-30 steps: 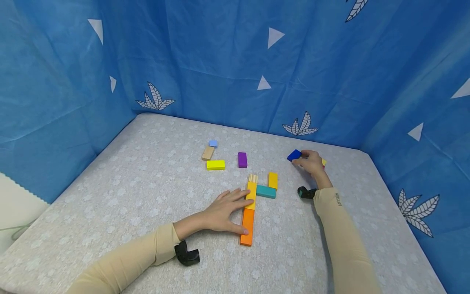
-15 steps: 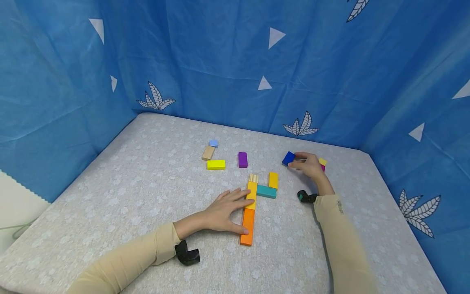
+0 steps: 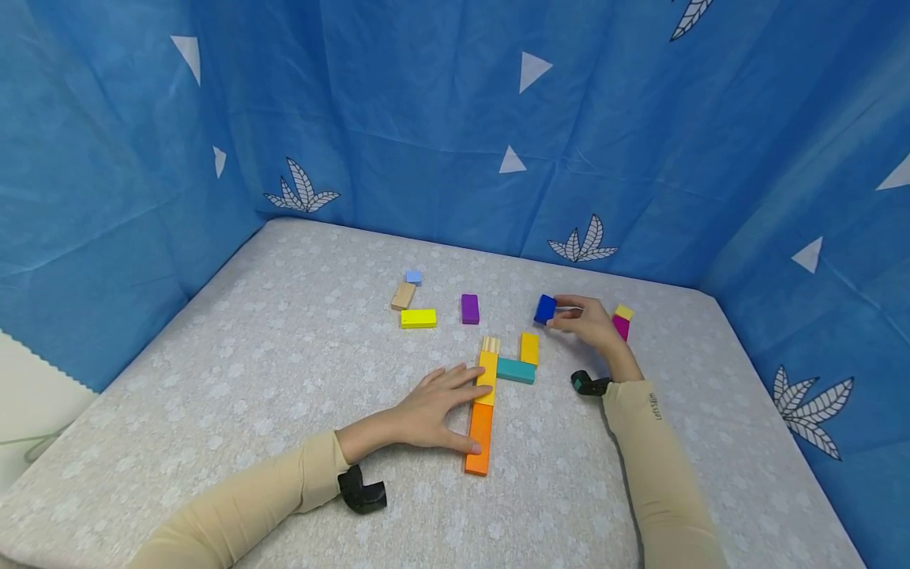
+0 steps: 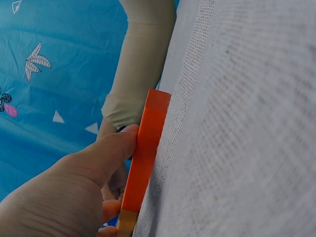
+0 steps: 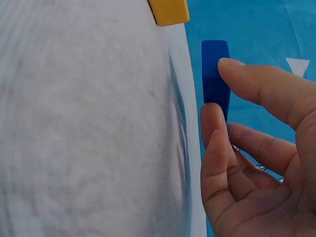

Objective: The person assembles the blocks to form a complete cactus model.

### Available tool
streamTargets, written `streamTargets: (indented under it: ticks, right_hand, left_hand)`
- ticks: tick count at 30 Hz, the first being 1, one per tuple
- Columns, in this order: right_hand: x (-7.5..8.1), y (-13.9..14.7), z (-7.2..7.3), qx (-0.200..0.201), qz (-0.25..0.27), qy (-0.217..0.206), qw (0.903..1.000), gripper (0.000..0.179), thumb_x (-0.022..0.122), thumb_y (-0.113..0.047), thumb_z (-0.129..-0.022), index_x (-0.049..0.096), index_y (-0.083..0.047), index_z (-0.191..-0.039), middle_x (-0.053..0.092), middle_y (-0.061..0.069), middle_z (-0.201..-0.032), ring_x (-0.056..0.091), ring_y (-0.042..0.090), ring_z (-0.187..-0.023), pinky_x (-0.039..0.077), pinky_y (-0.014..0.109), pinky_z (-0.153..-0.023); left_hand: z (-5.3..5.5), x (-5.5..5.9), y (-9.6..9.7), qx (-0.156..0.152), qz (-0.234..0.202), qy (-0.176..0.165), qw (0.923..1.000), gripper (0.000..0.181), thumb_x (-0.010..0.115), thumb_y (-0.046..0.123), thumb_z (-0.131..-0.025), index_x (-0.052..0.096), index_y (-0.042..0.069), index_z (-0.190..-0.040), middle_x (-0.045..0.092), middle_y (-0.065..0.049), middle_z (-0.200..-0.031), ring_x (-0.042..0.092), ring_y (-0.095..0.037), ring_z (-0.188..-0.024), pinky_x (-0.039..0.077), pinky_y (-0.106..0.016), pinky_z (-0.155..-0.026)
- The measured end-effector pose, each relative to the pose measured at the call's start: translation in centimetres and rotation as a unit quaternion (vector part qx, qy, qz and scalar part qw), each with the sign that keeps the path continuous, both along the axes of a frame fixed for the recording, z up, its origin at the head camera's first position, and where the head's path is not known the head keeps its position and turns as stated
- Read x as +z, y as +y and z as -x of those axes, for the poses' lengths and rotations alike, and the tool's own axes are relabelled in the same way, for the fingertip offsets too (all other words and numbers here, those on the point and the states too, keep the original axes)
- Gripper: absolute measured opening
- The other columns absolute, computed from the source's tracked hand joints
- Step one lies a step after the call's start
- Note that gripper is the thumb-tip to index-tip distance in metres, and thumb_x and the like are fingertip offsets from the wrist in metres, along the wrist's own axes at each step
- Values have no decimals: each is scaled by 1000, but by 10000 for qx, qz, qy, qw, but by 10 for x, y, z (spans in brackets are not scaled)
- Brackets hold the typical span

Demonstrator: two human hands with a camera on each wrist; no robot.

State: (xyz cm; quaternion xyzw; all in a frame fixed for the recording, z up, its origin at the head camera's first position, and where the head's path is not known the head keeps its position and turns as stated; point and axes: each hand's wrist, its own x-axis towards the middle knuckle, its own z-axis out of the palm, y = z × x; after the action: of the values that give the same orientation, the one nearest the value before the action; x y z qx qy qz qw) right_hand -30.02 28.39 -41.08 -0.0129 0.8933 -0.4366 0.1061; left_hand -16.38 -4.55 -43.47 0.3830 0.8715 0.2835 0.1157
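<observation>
My left hand [image 3: 430, 411] lies with fingers spread over a row of blocks. Its thumb touches the orange block [image 3: 479, 442], and fingertips rest on the yellow-orange block [image 3: 486, 371] joined end to end with it. In the left wrist view the thumb [image 4: 116, 148] presses on the orange block [image 4: 149, 143]. On the far right side of the table, my right hand [image 3: 586, 320] pinches a dark blue block [image 3: 545, 309]. The right wrist view has this blue block [image 5: 216, 74] between thumb and fingertips, seen against the curtain.
Pale sticks [image 3: 490, 344] lie at the row's far end. Beside it are a teal block [image 3: 516, 371] and a yellow block [image 3: 529, 348]. Purple [image 3: 470, 309], bright yellow [image 3: 419, 318], tan [image 3: 403, 296] and light blue [image 3: 413, 277] blocks lie farther back. A magenta block [image 3: 622, 326] is behind the right hand.
My right hand has moved left with the blue block, which has turned more upright in view. The magenta block behind it has come into sight. My left hand has stayed still.
</observation>
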Motion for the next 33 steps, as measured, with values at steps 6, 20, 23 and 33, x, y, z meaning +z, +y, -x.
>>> streamTargets:
  ticks: [6, 20, 23, 33]
  right_hand:
    - [3, -6, -3, 173, 102, 26, 9998, 64, 74, -22, -88, 47, -6, -144, 58, 19, -132, 59, 26, -103, 51, 23, -82]
    - [1, -12, -4, 401, 39, 24, 9992, 63, 75, -22, -87, 50, -7, -142, 62, 19, -122, 59, 26, -101, 50, 28, -87]
    - [-2, -11, -3, 469, 18, 76, 9989, 61, 76, -21, -86, 51, -7, -141, 64, 18, -119, 59, 25, -97, 49, 26, -85]
    - [-3, -13, -4, 695, 13, 105, 9975, 62, 76, -20, -86, 51, -4, -141, 64, 20, -116, 58, 21, -92, 46, 24, -80]
  left_hand:
    - [0, 0, 0, 6, 9, 18, 10000, 86, 70, 60, -80, 40, 23, -151, 19, 1, -164, 11, -27, -153, 8, -52, -122]
    - [0, 1, 0, 25, 29, -5, 10000, 86, 70, 61, -80, 40, 24, -151, 19, 1, -164, 10, -26, -153, 7, -52, -123]
    - [-1, 1, 0, 35, 34, -29, 10000, 86, 70, 61, -80, 40, 24, -151, 19, 1, -164, 10, -26, -153, 7, -52, -123]
    - [-1, 1, 1, 41, 6, -60, 10000, 85, 70, 60, -80, 40, 24, -150, 19, 1, -164, 10, -26, -153, 6, -52, -123]
